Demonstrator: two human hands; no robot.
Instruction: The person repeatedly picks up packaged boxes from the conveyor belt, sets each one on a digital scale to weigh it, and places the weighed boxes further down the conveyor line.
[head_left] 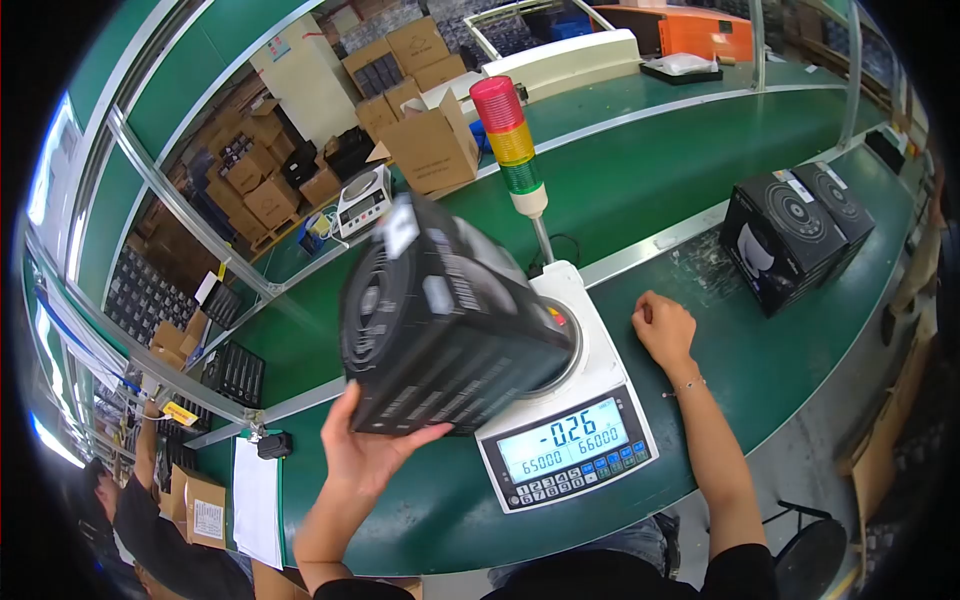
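Note:
My left hand grips a black printed box by its lower edge, thumb and fingers apart around the corner. The box is tilted, slightly blurred, and covers part of the round pan of a white digital scale. Whether the box touches the pan I cannot tell. On the lit display the top figure looks like -0.26. My right hand is on the green bench to the right of the scale, its fingers curled into a loose fist with nothing visible in them.
Two similar black boxes stand on the bench at the right. A red, yellow and green signal light rises behind the scale. Further back are a second scale and an open carton. A clipboard lies at the left, near another person.

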